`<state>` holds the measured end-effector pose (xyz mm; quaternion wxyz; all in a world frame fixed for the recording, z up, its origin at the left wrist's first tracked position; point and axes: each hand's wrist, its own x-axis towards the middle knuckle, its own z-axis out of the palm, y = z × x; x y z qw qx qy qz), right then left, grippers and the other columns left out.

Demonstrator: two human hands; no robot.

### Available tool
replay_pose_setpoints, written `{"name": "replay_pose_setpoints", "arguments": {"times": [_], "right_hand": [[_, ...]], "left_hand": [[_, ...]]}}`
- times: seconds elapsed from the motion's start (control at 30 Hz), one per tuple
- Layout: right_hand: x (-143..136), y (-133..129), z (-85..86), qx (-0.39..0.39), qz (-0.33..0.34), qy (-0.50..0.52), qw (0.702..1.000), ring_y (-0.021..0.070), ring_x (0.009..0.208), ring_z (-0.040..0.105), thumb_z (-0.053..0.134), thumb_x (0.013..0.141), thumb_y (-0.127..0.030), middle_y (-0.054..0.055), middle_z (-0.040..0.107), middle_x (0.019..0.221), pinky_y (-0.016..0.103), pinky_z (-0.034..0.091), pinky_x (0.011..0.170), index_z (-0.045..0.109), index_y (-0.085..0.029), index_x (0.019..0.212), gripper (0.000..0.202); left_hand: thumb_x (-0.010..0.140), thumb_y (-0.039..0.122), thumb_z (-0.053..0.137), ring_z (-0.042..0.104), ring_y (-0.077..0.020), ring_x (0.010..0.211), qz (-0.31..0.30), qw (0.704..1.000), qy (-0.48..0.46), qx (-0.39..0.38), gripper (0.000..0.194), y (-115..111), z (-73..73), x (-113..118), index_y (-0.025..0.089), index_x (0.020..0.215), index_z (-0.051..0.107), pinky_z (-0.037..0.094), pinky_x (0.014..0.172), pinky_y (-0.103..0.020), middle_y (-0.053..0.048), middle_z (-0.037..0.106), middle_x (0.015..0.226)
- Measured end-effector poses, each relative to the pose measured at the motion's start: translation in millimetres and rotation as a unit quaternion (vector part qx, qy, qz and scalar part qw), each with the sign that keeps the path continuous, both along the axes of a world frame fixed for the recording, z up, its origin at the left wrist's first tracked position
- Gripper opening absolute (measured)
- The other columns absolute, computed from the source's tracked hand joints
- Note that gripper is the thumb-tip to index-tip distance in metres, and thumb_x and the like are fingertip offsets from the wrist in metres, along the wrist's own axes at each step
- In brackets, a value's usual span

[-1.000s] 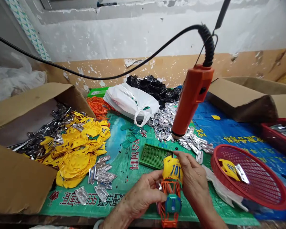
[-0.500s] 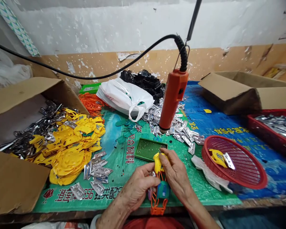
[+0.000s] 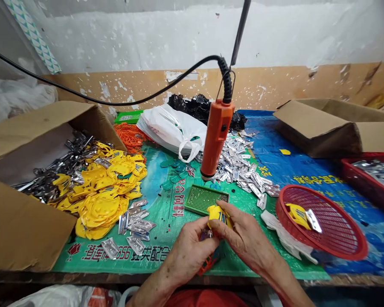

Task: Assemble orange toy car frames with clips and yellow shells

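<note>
Near the table's front edge, my left hand point(image 3: 193, 245) and my right hand point(image 3: 243, 228) are closed together on a small plastic assembly. Its top is a yellow plastic piece point(image 3: 218, 215) with dark blue markings, pinched between the fingers of both hands. Below it, an orange plastic frame point(image 3: 206, 264) shows partly under my left fingers; the rest is covered. Just beyond my fingertips lies a green perforated tray point(image 3: 198, 206) with small dark bits in one corner. Above the tray hangs an orange electric screwdriver point(image 3: 216, 140), touched by neither hand.
Yellow pieces point(image 3: 99, 207) spill from a cardboard box point(image 3: 28, 224) at left, beside silvery plates point(image 3: 141, 226). More plates point(image 3: 243, 164) lie behind the tray, near a white plastic bag point(image 3: 169, 128). At right stand a red basket point(image 3: 339, 226) and another cardboard box point(image 3: 320, 128).
The yellow piece has turned so its marked face shows, and the orange frame has tipped back under my hands. The view has shifted; the screwdriver hangs further left in it.
</note>
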<state>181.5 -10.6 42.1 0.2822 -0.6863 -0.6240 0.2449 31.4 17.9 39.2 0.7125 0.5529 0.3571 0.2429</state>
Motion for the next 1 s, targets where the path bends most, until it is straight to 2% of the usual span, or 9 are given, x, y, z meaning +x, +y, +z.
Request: {"name": "replay_pose_setpoints", "arguments": {"times": [0.17, 0.27, 0.33, 0.4, 0.5, 0.6, 0.7, 0.8, 1.0], "right_hand": [[2, 1, 8.6, -0.051, 0.008, 0.091, 0.995, 0.0291, 0.099, 0.065, 0.059, 0.078, -0.052, 0.016, 0.066, 0.116, 0.042, 0.053, 0.083, 0.051, -0.010, 0.131, 0.068], [1, -3, 8.3, -0.043, 0.010, 0.147, 0.988, 0.0290, 0.101, 0.064, 0.062, 0.076, -0.048, 0.014, 0.065, 0.118, 0.045, 0.052, 0.086, 0.046, -0.013, 0.137, 0.072], [1, -8, 7.5, -0.023, 0.007, 0.188, 0.982, 0.0283, 0.105, 0.063, 0.065, 0.075, -0.044, 0.012, 0.064, 0.121, 0.046, 0.050, 0.092, 0.049, -0.018, 0.134, 0.066], [0, -12, 6.4, -0.021, 0.012, 0.247, 0.969, 0.0264, 0.105, 0.063, 0.066, 0.074, -0.037, 0.010, 0.064, 0.121, 0.045, 0.049, 0.094, 0.054, -0.023, 0.128, 0.057], [0, -17, 1.6, -0.029, 0.009, 0.369, 0.929, 0.0232, 0.103, 0.064, 0.071, 0.069, -0.024, 0.008, 0.063, 0.120, 0.040, 0.051, 0.092, 0.058, -0.025, 0.114, 0.047], [-1, -21, -9.7, 0.038, -0.021, 0.480, 0.876, 0.0247, 0.112, 0.061, 0.076, 0.060, -0.016, 0.009, 0.057, 0.130, 0.036, 0.052, 0.092, 0.059, -0.024, 0.099, 0.043], [-3, -24, -25.7, 0.116, -0.032, 0.535, 0.836, 0.0257, 0.112, 0.061, 0.079, 0.061, -0.017, 0.011, 0.057, 0.130, 0.035, 0.053, 0.088, 0.060, -0.025, 0.094, 0.039], [-4, -29, -40.0, 0.141, -0.027, 0.551, 0.822, 0.0254, 0.116, 0.059, 0.082, 0.060, -0.017, 0.009, 0.057, 0.130, 0.036, 0.052, 0.091, 0.061, -0.027, 0.095, 0.041], [-3, -37, -50.6, 0.124, -0.041, 0.545, 0.828, 0.0273, 0.127, 0.050, 0.083, 0.060, -0.023, 0.010, 0.052, 0.138, 0.042, 0.045, 0.101, 0.056, -0.029, 0.111, 0.057]], "left_hand": [[0.079, 0.016, 0.051, 0.039, -0.0099, 0.065, -0.006, 0.996, 0.055, 0.067, 0.008, -4, 1.7, 0, 0.014, 0.081, 0.058, 0.032, 0.058, -0.021, 0.004, 0.048, 0.071], [0.078, 0.010, 0.048, 0.041, -0.0102, 0.063, 0.012, 0.980, 0.101, 0.170, 0.013, -7, 1.5, 1, 0.016, 0.068, 0.052, 0.032, 0.057, -0.022, 0.003, 0.046, 0.066], [0.076, 0.005, 0.045, 0.048, -0.0124, 0.067, 0.019, 0.959, 0.117, 0.257, 0.017, -10, 1.2, 1, 0.017, 0.065, 0.049, 0.037, 0.062, -0.023, 0.001, 0.051, 0.068], [0.075, 0.001, 0.043, 0.055, -0.0161, 0.074, 0.018, 0.930, 0.127, 0.345, 0.019, -13, 0.4, 1, 0.017, 0.068, 0.052, 0.042, 0.068, -0.027, -0.003, 0.059, 0.074], [0.075, -0.001, 0.041, 0.061, -0.0218, 0.091, 0.017, 0.871, 0.134, 0.472, 0.028, -17, -1.9, -1, 0.014, 0.089, 0.060, 0.048, 0.081, -0.035, -0.011, 0.068, 0.095], [0.078, -0.001, 0.040, 0.061, -0.0237, 0.106, 0.032, 0.801, 0.163, 0.575, 0.041, -19, -5.1, -5, 0.010, 0.114, 0.057, 0.049, 0.092, -0.042, -0.015, 0.066, 0.115], [0.080, 0.001, 0.038, 0.062, -0.0243, 0.106, 0.044, 0.744, 0.215, 0.632, 0.045, -20, -9.2, -8, 0.009, 0.121, 0.055, 0.053, 0.089, -0.042, -0.016, 0.065, 0.119], [0.082, 0.003, 0.038, 0.064, -0.0255, 0.101, 0.045, 0.696, 0.248, 0.672, 0.044, -22, -14.2, -8, 0.007, 0.122, 0.055, 0.055, 0.085, -0.042, -0.016, 0.065, 0.121], [0.089, 0.009, 0.034, 0.064, -0.0247, 0.088, 0.062, 0.625, 0.238, 0.741, 0.038, -25, -18.8, -5, 0.006, 0.115, 0.061, 0.056, 0.072, -0.038, -0.019, 0.066, 0.117]]}}
